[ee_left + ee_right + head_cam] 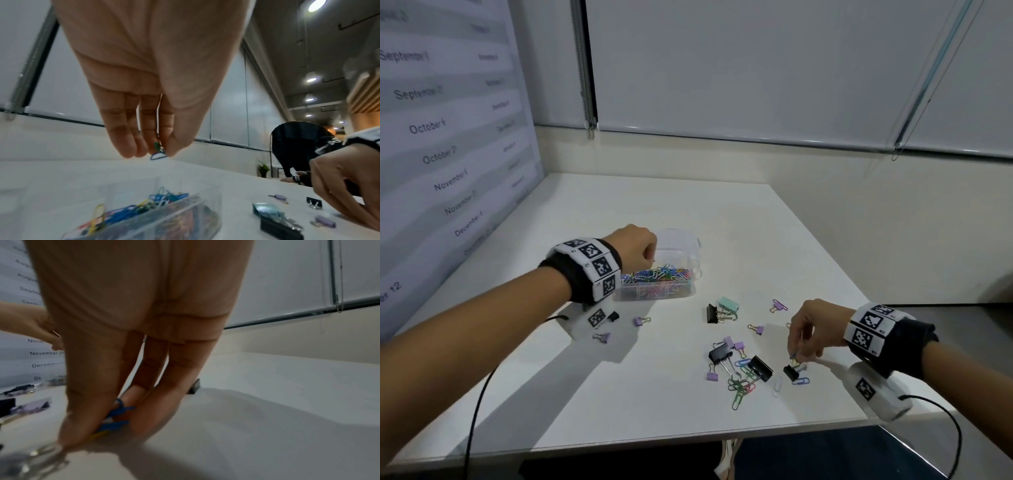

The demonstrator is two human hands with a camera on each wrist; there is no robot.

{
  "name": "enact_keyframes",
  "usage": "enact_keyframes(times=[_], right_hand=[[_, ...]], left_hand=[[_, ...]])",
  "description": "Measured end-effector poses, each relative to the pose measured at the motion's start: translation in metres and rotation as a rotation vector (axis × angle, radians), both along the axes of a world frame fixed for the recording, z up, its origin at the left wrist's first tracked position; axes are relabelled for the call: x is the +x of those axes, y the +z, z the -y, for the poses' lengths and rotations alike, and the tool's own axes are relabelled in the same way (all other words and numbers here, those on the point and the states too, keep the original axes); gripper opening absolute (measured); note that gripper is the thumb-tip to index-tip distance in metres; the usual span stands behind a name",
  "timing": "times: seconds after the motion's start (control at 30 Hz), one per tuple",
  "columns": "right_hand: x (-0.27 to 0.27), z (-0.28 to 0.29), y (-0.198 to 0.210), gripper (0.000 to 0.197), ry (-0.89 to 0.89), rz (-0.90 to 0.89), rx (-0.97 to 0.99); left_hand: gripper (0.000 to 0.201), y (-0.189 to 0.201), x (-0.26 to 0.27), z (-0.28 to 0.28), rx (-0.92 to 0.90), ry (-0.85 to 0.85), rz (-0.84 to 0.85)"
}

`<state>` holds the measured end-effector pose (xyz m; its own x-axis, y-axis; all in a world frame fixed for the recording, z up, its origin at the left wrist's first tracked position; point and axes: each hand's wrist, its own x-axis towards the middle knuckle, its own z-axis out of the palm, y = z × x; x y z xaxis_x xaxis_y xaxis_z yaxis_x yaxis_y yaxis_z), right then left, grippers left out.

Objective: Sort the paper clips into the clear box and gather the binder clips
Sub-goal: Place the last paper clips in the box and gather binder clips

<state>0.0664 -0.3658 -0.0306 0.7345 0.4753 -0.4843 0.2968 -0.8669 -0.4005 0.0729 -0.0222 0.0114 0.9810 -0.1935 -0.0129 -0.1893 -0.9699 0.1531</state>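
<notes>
The clear box (681, 246) sits mid-table, holding many coloured paper clips (657, 275). My left hand (640, 250) hovers over its left side and pinches a few paper clips (157, 154) between thumb and fingertips, above the box (144, 216). My right hand (804, 342) is down at the table's right, pinching blue and yellow paper clips (115, 418) beside a small black binder clip (791, 372). A pile of loose paper clips (741, 383) and black binder clips (760, 368) lies to its left.
Purple binder clips (779, 305) and a mint one (728, 303) are scattered over the white table (619, 394). A board with dates (441, 137) stands along the left side. Another person (296, 146) bends over in the background.
</notes>
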Motion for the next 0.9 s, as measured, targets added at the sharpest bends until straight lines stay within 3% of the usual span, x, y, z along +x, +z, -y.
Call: enact_keyframes(times=[0.17,0.3,0.53,0.73,0.9], right_hand=[[-0.004,-0.009,-0.004,0.016,0.022,0.062,-0.001],[-0.008,-0.015,-0.011,0.02,0.105,0.117,-0.111],[-0.002,-0.021,-0.014,0.02,0.138,0.141,-0.183],[0.001,-0.036,-0.011,0.025,0.166,0.208,-0.16],[0.006,-0.053,-0.012,0.012,0.238,0.204,-0.259]], left_hand=[[0.016,-0.011,-0.002,-0.006,0.03,0.056,-0.059],[0.021,-0.016,-0.005,-0.001,0.012,0.066,-0.071],[0.024,-0.023,-0.016,0.03,-0.026,-0.092,0.012],[0.027,-0.031,-0.02,0.023,0.012,-0.082,-0.016],[0.026,-0.038,-0.024,0.006,-0.008,-0.045,-0.034]])
